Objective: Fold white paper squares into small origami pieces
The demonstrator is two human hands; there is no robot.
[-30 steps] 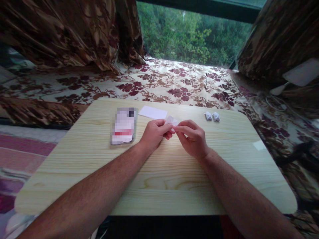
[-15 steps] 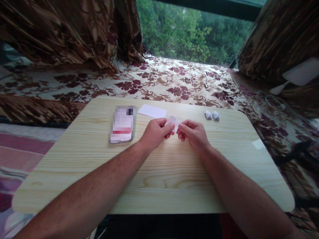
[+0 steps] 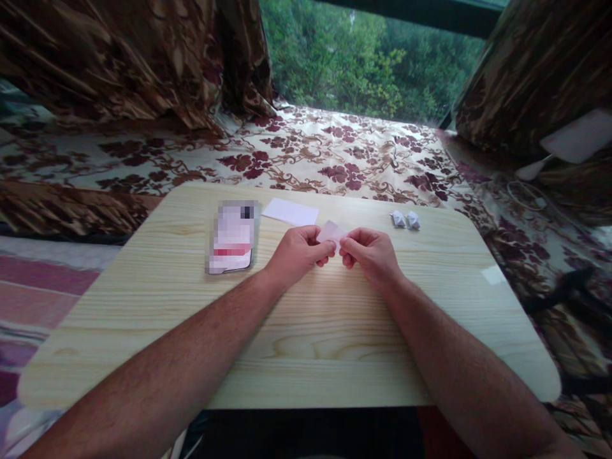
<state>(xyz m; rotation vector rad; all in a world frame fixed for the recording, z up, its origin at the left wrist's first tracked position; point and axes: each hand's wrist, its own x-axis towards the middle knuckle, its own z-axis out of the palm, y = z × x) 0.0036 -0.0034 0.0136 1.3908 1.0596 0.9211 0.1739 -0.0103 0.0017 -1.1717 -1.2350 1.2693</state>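
Observation:
A small pale piece of paper is held above the middle of the wooden table. My left hand pinches its left side between thumb and fingers. On the right side, my right hand grips the paper's edge the same way, with the fingers curled under. The hands are close together, thumbs on top, and cover the paper's lower part. Just behind my left hand lies a white stack of paper, flat on the table. Two small folded white paper pieces sit side by side beyond my right hand.
A blurred-out flat object like a phone lies on the table's left. A small white patch shows near the right edge. Behind the table spreads a floral cloth below a window, with curtains on both sides.
My fingers have shifted slightly on the paper, and more of its upper part shows above the thumbs. The whole view has moved a little; the other things stay put.

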